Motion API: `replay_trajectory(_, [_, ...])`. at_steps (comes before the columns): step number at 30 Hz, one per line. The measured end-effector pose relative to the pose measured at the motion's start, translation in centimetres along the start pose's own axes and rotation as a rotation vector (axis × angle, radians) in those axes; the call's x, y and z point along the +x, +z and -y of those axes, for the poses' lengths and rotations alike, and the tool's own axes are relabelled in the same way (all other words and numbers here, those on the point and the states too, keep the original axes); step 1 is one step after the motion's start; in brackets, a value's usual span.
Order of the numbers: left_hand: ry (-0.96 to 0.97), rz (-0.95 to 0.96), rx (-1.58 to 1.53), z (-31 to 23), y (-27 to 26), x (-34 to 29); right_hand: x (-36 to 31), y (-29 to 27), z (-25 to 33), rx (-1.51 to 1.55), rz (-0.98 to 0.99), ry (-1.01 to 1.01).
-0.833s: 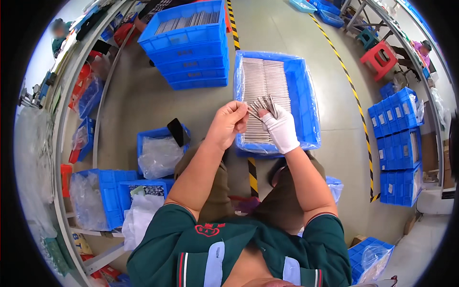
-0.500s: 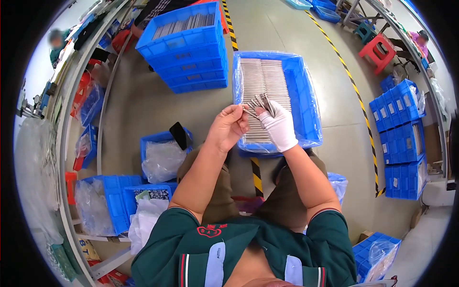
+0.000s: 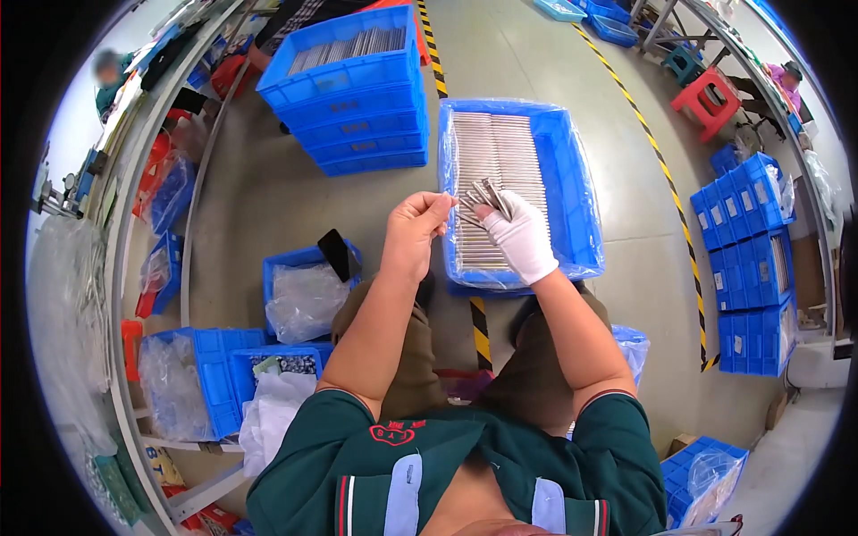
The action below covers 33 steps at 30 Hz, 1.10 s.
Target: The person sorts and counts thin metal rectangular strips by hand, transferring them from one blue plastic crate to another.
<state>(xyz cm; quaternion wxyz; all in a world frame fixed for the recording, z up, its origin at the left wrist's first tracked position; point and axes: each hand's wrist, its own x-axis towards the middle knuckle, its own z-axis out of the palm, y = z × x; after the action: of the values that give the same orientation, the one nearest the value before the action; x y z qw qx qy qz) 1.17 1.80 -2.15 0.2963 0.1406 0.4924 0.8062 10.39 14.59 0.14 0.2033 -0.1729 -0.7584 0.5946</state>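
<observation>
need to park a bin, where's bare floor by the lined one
Bare floor lies between the lined bin and right striped tape, and between the stacked bins and phone. Crowded lower left: other bins, white cloth.

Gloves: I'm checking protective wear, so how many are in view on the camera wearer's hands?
1: a white glove, on the right hand. The left hand is bare; no other seems hidden there.
</observation>
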Motion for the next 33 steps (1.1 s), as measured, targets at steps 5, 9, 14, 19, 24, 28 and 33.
replay_trajectory(5, [-0.064,0.068,-0.131,0.3,0.1,0.1,-0.1,0.1,-0.8,-0.019,0.047,-0.054])
replay_trajectory(9, [-0.014,0.096,0.009,0.2,0.0,0.2,-0.3,-0.1,-0.3,-0.109,0.023,-0.084])
replay_trajectory(14, [0.0,0.088,0.148,-0.7,0.7,-0.6,-0.6,-0.2,0.5,-0.112,-0.004,-0.105])
replay_trajectory(19, [0.043,0.038,0.15,-0.6,0.6,-0.6,-0.4,-0.2,-0.1,-0.212,0.027,-0.077])
replay_trajectory(24, [0.04,0.034,0.093,-0.1,0.3,-0.2,-0.4,-0.2,-0.4,-0.213,0.087,-0.04])
replay_trajectory(28, [0.024,0.045,0.158,-0.4,0.5,-0.4,-0.5,-0.4,-0.5,-0.37,0.126,-0.012])
replay_trajectory(33, [0.053,0.064,0.208,0.3,0.1,-0.1,-0.6,0.0,-0.4,-0.39,0.065,-0.095])
